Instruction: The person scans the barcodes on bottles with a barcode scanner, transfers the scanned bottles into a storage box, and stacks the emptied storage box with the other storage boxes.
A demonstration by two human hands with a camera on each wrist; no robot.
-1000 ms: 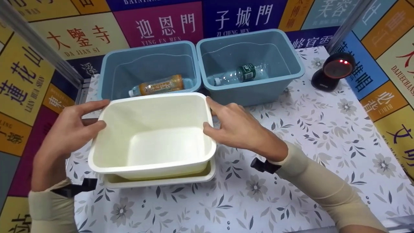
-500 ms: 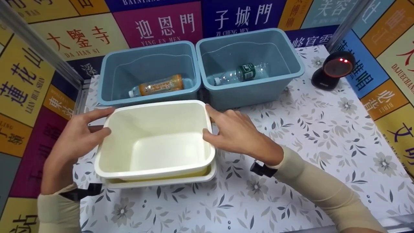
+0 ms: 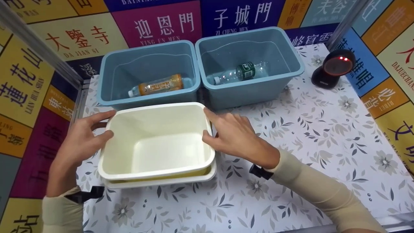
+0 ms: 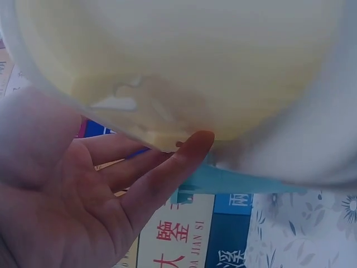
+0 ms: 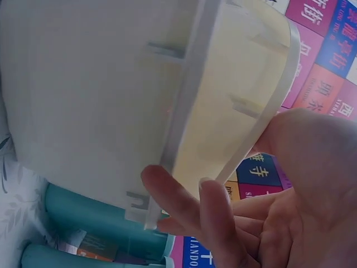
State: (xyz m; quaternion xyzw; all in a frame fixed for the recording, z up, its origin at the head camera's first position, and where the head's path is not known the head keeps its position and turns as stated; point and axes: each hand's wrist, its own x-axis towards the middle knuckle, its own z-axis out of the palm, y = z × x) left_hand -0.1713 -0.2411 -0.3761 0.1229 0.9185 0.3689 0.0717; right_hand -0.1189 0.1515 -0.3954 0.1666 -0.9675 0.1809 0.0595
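A cream plastic bin (image 3: 168, 152) sits nested in a second cream bin, whose front rim (image 3: 161, 183) shows just below it. My left hand (image 3: 79, 140) grips the upper bin's left end, thumb at the rim. On the opposite end my right hand (image 3: 236, 139) holds the rim between thumb and fingers. From the right wrist, the two stacked walls appear with a gap between their rims, and the fingers (image 5: 173, 195) lie by the lower one. In the left wrist view, fingers (image 4: 167, 173) reach the outside of the bin (image 4: 240, 67).
Behind stand two blue bins side by side. The left one (image 3: 181, 51) contains an orange-labelled bottle (image 3: 160, 84), the right one (image 3: 245, 95) a green-labelled bottle (image 3: 247, 71). A black scanner (image 3: 334, 68) with red lights stands at the back right of the flower-patterned tabletop (image 3: 307, 129).
The upper bin has come down deeper into the lower one and shifted slightly right and toward me. Both hands moved with it, keeping their hold.
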